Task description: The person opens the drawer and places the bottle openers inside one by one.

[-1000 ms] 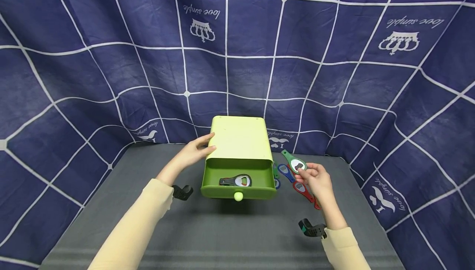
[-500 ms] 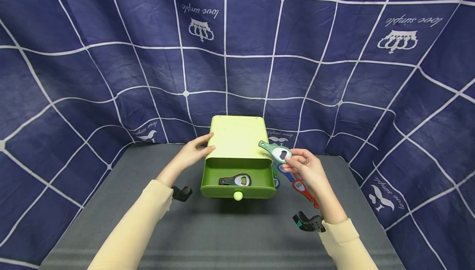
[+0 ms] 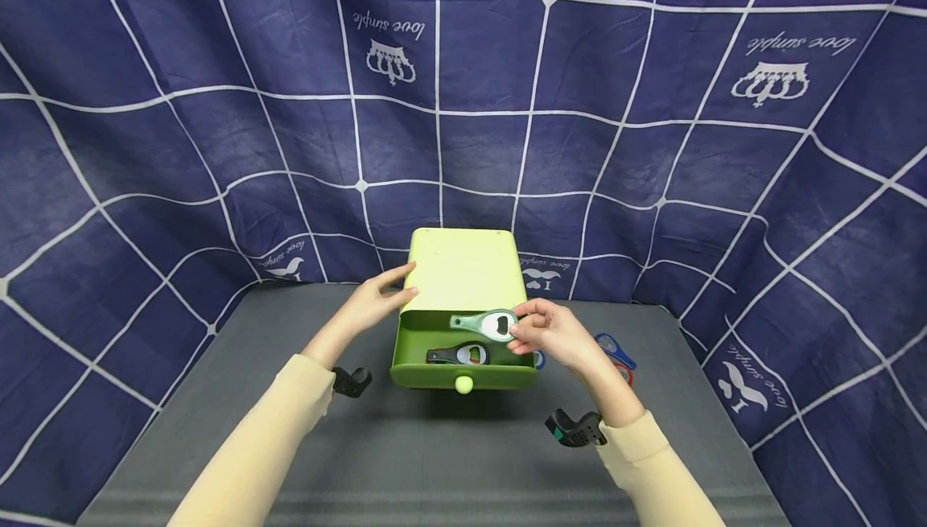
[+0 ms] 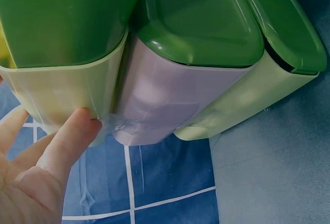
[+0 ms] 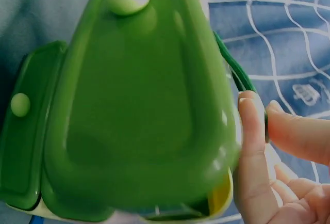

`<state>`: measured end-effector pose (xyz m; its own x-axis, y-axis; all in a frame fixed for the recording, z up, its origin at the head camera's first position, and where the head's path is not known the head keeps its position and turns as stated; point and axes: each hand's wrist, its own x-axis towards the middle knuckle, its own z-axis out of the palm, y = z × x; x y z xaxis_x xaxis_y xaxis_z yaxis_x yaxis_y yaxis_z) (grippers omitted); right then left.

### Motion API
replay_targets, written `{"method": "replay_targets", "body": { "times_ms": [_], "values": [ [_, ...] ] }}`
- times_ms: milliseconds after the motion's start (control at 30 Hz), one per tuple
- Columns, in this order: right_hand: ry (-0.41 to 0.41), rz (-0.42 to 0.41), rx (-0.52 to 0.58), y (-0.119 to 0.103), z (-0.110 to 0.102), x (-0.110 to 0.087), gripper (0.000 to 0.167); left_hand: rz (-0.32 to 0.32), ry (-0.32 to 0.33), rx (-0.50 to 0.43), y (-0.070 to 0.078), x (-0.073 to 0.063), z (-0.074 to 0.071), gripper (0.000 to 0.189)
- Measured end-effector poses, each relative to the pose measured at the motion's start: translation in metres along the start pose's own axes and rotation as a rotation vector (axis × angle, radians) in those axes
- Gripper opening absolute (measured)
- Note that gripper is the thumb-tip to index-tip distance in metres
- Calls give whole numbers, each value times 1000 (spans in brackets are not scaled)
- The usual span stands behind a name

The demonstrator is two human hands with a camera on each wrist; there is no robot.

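My right hand [image 3: 546,332] pinches a green bottle opener [image 3: 467,323] by its round end, thumb on its white face, over the pulled-out top drawer [image 3: 427,378]. In the right wrist view this opener [image 5: 234,63] shows as a thin green edge behind the drawer front. A black bottle opener [image 3: 447,354] lies inside the drawer, with a bit of red beneath it. My left hand [image 3: 372,299] rests against the left side of the yellow-green drawer box [image 3: 463,269]. Its extended fingertips touch the casing in the left wrist view, where the hand [image 4: 46,172] appears at lower left.
Below the open drawer, the box has a lilac tier [image 4: 170,92] and a light green tier [image 4: 232,97], both with drawers pushed in. To its right on the grey table [image 3: 449,463] lie a blue bottle opener [image 3: 615,350] and a red one [image 3: 624,372], partly behind my right arm.
My right hand has carried the green bottle opener leftward from the right of the box to over the open drawer. My left hand stays on the box's side.
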<state>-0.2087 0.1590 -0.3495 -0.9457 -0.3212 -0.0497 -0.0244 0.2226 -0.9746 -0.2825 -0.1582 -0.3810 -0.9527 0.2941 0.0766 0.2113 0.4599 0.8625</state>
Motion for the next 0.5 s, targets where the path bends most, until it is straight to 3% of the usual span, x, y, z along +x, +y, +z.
{"method": "replay_targets", "body": {
  "times_ms": [300, 500],
  "values": [
    [-104, 66, -128, 1, 24, 17, 31, 25, -3, 10, -2, 0, 1, 62],
    [-109, 86, -288, 4, 32, 22, 29, 16, -4, 4, -3, 1, 1, 63]
  ]
}}
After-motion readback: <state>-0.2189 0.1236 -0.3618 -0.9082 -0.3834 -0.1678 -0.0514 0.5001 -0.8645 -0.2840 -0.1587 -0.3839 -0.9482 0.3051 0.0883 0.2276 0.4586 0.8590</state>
